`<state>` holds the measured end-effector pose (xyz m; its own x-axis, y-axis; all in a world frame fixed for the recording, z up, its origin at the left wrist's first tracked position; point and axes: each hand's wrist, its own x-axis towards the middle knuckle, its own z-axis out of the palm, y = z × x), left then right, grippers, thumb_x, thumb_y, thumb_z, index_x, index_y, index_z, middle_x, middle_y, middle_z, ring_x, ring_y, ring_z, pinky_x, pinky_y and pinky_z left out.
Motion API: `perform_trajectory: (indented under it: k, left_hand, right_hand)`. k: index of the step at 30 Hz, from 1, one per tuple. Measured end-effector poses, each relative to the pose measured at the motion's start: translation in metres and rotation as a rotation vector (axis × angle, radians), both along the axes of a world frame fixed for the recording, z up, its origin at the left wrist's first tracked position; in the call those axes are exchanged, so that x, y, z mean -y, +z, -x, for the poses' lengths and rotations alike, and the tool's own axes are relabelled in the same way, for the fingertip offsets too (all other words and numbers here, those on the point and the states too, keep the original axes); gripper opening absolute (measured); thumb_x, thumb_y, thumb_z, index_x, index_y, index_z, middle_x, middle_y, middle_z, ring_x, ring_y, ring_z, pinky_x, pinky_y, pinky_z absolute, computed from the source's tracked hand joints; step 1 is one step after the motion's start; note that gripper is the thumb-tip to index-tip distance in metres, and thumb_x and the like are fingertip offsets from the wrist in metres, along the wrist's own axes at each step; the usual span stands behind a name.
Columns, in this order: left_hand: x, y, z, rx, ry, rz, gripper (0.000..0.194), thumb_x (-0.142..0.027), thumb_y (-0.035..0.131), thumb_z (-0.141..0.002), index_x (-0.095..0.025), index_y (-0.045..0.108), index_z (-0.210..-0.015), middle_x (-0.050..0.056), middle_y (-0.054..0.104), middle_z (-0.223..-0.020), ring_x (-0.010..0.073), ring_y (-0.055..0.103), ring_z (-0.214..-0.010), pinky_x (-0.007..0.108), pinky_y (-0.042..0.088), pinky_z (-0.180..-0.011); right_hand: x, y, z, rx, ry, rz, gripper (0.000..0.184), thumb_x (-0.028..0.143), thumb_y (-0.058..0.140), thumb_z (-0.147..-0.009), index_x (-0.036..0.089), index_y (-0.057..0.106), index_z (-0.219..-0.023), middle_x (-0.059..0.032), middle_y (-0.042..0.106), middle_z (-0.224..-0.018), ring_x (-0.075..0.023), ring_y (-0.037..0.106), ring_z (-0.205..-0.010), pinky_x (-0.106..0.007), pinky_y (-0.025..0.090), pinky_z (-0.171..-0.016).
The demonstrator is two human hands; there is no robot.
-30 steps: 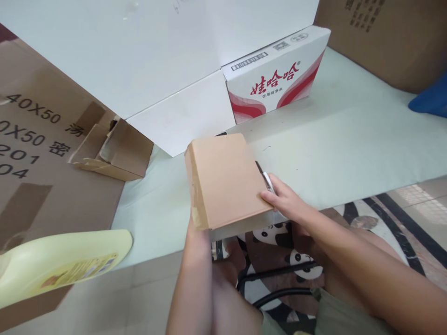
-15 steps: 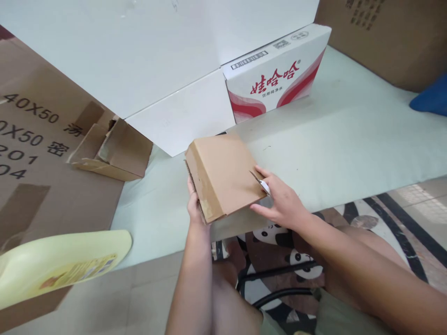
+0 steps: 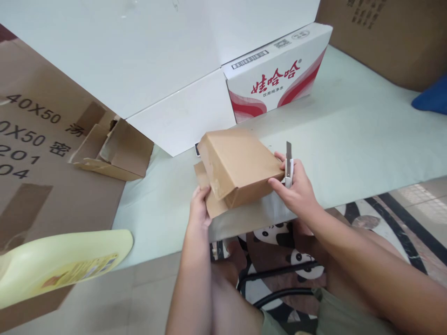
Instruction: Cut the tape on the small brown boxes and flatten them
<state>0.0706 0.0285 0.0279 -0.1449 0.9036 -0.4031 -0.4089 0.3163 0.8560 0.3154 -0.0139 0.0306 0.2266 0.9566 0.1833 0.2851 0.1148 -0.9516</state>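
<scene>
A small brown cardboard box is held tilted between my hands above the green-covered table. My left hand pinches a cardboard flap at the box's left end, which stands out from the box. At the right end, my right hand grips the box with thumb and fingertips. The same hand also holds a utility knife with a white handle, its blade out and pointing up, away from me. Behind the box, a dark-edged object is mostly hidden.
A white carton with red lettering stands at the back, beside white panels. To the left are a large printed carton, a small open box and a pale yellow bottle. A blue object sits far right.
The box has shifted right and tipped, so its near side shows. Its left flap has swung away from the body. The knife blade has turned from pointing left to pointing up.
</scene>
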Motion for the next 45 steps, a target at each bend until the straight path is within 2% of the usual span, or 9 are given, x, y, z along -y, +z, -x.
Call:
perform_trajectory:
  k: [4,12,16,20,25,28,31,36,45]
  left_hand:
    - [-0.001,0.005,0.004,0.092,0.054,-0.018,0.032,-0.024,0.082,-0.059,-0.016,0.066,-0.086,0.004,0.074,-0.075,0.0186,0.069,-0.058,0.027,0.052,-0.054]
    - [0.002,0.007,0.013,0.18,0.155,-0.08,0.031,-0.033,0.07,-0.068,-0.018,0.069,-0.096,0.004,0.074,-0.08,0.0205,0.071,-0.072,0.031,0.056,-0.07]
    - [0.006,0.007,0.014,0.173,0.205,-0.247,0.04,-0.044,0.066,-0.07,-0.022,0.071,-0.104,0.004,0.075,-0.085,0.0259,0.072,-0.087,0.035,0.056,-0.079]
    - [0.008,0.009,0.011,0.129,0.227,-0.271,0.04,-0.049,0.066,-0.069,-0.022,0.071,-0.098,0.006,0.075,-0.085,0.0288,0.071,-0.096,0.036,0.056,-0.081]
    - [0.015,0.014,0.006,0.088,0.066,-0.105,0.037,-0.041,0.075,-0.056,-0.019,0.071,-0.085,0.008,0.074,-0.079,0.0333,0.073,-0.089,0.04,0.059,-0.075]
    - [0.021,0.018,-0.001,0.082,-0.008,-0.087,0.038,-0.032,0.08,-0.051,-0.018,0.07,-0.084,0.01,0.075,-0.084,0.0378,0.073,-0.095,0.045,0.06,-0.08]
    - [0.025,0.019,-0.007,0.092,-0.032,-0.13,0.039,-0.025,0.081,-0.048,-0.019,0.069,-0.085,0.009,0.074,-0.082,0.0402,0.071,-0.102,0.047,0.06,-0.084]
    - [0.029,0.016,-0.007,0.059,-0.073,-0.186,0.042,-0.02,0.084,-0.043,-0.019,0.07,-0.082,0.005,0.075,-0.079,0.0381,0.073,-0.1,0.044,0.061,-0.085]
    - [0.018,0.018,-0.006,0.033,-0.045,-0.168,0.039,-0.04,0.086,-0.05,-0.015,0.072,-0.076,0.007,0.074,-0.068,0.0309,0.076,-0.075,0.04,0.063,-0.071]
  right_hand:
    - [-0.002,-0.003,-0.001,-0.091,-0.012,0.057,0.046,0.042,0.066,-0.085,0.027,0.045,-0.124,-0.0165,0.052,-0.149,-0.0323,0.059,-0.124,-0.054,0.051,-0.097]
    - [-0.005,-0.004,0.001,-0.03,0.098,0.118,0.036,0.04,0.064,-0.084,0.024,0.056,-0.114,-0.0097,0.07,-0.111,-0.0259,0.067,-0.092,-0.042,0.057,-0.074]
    - [-0.008,-0.007,0.002,0.066,0.257,0.194,0.023,0.036,0.062,-0.083,0.023,0.064,-0.102,-0.005,0.072,-0.091,-0.0245,0.067,-0.083,-0.041,0.055,-0.074]
    - [-0.009,-0.01,0.005,0.099,0.329,0.207,0.02,0.034,0.06,-0.08,0.023,0.066,-0.096,-0.0059,0.073,-0.096,-0.0279,0.068,-0.092,-0.043,0.053,-0.082]
    - [0.0,0.0,0.008,0.015,0.114,0.06,0.015,0.038,0.055,-0.086,0.024,0.054,-0.092,-0.0059,0.068,-0.096,-0.0203,0.061,-0.072,-0.037,0.05,-0.069]
    - [0.005,0.008,0.01,0.034,0.109,-0.119,0.031,0.042,0.067,-0.079,0.024,0.052,-0.1,-0.0087,0.067,-0.109,-0.0227,0.062,-0.084,-0.038,0.05,-0.074]
    - [0.003,0.014,0.012,0.029,0.052,-0.088,0.041,0.042,0.074,-0.074,0.024,0.053,-0.104,-0.009,0.068,-0.107,-0.0255,0.064,-0.092,-0.038,0.052,-0.076]
    - [-0.006,0.017,0.01,-0.006,-0.181,-0.014,0.024,0.043,0.072,-0.078,0.025,0.057,-0.08,-0.0038,0.069,-0.079,-0.023,0.064,-0.073,-0.037,0.053,-0.064]
    - [-0.01,0.011,0.006,-0.07,-0.154,-0.077,0.031,0.047,0.066,-0.084,0.02,0.064,-0.067,-0.0058,0.067,-0.063,-0.0238,0.067,-0.068,-0.033,0.053,-0.056]
